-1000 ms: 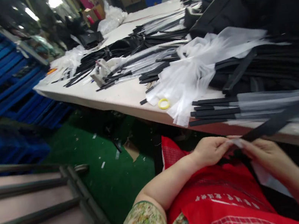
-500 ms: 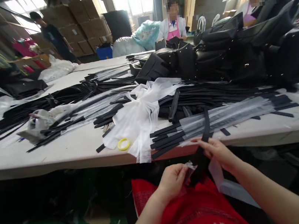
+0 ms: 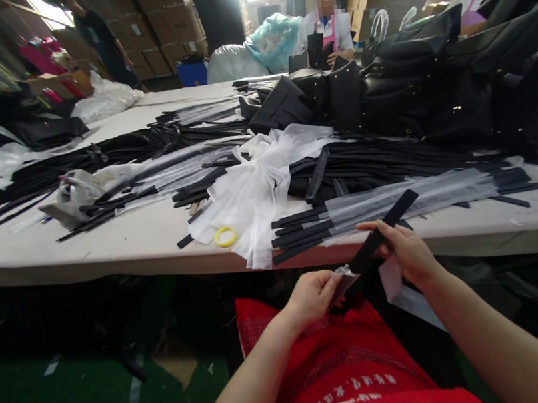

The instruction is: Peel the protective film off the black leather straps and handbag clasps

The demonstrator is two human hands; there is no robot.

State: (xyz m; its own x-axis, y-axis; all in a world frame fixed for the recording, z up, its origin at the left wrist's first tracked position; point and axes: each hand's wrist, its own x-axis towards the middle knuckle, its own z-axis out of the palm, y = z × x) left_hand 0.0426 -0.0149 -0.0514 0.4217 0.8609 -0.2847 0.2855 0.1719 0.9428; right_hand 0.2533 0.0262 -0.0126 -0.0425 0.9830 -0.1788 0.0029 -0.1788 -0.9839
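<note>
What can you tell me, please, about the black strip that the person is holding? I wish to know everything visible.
The black strip is flat, narrow and matte, perhaps fabric or leather-like, and looks straight. It slants up rightward; its blunt upper tip overlaps the wrapped strips in view, contact unclear. The right grip holds it partway along. At its lower part, the left grip pinches pale, crumpled film; the lower end cannot be made out.

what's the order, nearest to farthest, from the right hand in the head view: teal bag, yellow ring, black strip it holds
1. Black strip: held in the right hand.
2. Yellow ring: on the table, left of the hand.
3. Teal bag: beyond the table's far edge.
</note>
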